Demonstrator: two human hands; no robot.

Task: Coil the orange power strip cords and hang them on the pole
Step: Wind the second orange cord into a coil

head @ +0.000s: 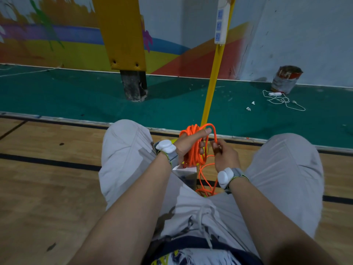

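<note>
A person sits on a wooden gym floor (47, 188), knees raised in pale grey trousers, both bare forearms reaching forward between the legs. The left hand (188, 143) is closed around a bundle of orange cord (194, 150) wound into several loops, thumb laid over the top strands. The right hand (224, 152) sits just beside it, fingertips pinched on a single strand that arcs up over the coil. Each wrist carries a white device on a grey strap. Loose orange cord trails down from the coil and disappears between the thighs, so its end cannot be seen. A white block (186, 172) shows directly below the coil, partly hidden by the left wrist; it may be the strip's body, but that is hard to tell. Just beyond the hands a yellow pole (214, 77) rises from the floor's green border, its base hidden behind the coil. A white power strip (221, 22) hangs high against it, its top cut off. A paint can (286, 79) stands near the far wall with a white cable (284, 101) tangled before it.
</note>
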